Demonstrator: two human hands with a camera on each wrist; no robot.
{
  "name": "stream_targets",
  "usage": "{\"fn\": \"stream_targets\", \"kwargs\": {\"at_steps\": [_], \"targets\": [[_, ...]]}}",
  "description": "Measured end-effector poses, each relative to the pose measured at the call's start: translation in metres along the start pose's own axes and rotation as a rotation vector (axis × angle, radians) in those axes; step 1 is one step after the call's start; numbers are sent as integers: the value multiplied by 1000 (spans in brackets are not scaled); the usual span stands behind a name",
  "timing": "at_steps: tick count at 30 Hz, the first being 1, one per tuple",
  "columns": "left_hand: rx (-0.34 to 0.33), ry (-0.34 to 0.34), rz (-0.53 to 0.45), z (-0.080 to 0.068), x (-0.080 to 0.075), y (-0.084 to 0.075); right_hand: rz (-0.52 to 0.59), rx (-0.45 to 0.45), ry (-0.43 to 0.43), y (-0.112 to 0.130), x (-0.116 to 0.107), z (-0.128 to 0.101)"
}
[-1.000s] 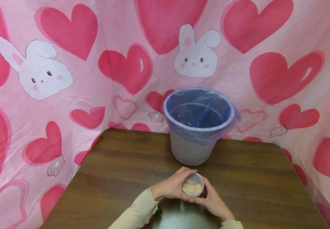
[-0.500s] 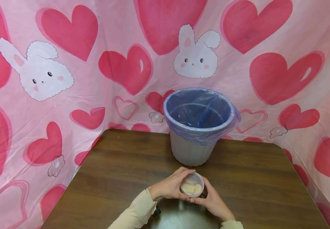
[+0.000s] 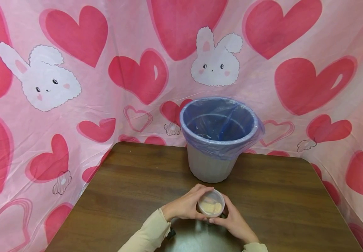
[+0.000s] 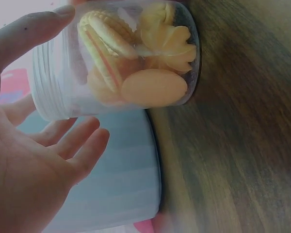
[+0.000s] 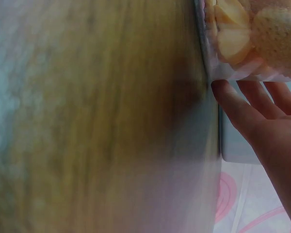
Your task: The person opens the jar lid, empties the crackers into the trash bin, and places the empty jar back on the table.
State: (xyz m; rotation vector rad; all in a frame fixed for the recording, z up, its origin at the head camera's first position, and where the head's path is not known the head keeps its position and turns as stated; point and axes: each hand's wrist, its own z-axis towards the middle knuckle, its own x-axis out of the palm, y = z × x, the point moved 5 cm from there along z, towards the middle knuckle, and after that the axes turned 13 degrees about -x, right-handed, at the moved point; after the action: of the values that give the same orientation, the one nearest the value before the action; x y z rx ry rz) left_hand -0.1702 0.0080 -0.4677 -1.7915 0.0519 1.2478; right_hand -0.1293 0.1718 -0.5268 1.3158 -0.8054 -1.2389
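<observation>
A clear plastic jar point(image 3: 211, 207) of cookies stands on the brown table, in front of the bin. Inside, the left wrist view shows an oval cookie point(image 4: 154, 88), a flower-shaped one point(image 4: 169, 46) and a sandwich cookie point(image 4: 106, 53). My left hand point(image 3: 186, 205) grips the jar near its ridged top, thumb on the near side and fingers round the far side. From the other side my right hand point(image 3: 236, 219) holds the jar lower down, its thumb close to the left thumb. In the right wrist view the right fingers point(image 5: 235, 104) lie along the jar's wall.
Behind the hands stands a pale bin point(image 3: 211, 166) lined with a blue plastic bag point(image 3: 222, 150). A pink curtain point(image 3: 175, 80) with hearts and rabbits surrounds the table point(image 3: 137, 175) at the back and sides.
My left hand and wrist have shifted very slightly left at the jar's top. The right hand and the bin stay in place.
</observation>
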Motion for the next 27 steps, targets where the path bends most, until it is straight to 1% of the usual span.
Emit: {"fn": "stream_targets", "kwargs": {"at_steps": [5, 12, 16, 19, 27], "targets": [[-6, -8, 1, -2, -1, 1, 1, 10, 5, 0, 1, 0], [-11, -11, 6, -3, -2, 2, -5, -27, 10, -1, -1, 1], [-7, -18, 3, -4, -2, 4, -6, -30, 1, -2, 0, 1], [-3, -25, 3, -4, -3, 4, -8, -17, -5, -2, 0, 0], [-21, -28, -2, -3, -5, 6, -2, -49, 18, 2, 0, 0]]}}
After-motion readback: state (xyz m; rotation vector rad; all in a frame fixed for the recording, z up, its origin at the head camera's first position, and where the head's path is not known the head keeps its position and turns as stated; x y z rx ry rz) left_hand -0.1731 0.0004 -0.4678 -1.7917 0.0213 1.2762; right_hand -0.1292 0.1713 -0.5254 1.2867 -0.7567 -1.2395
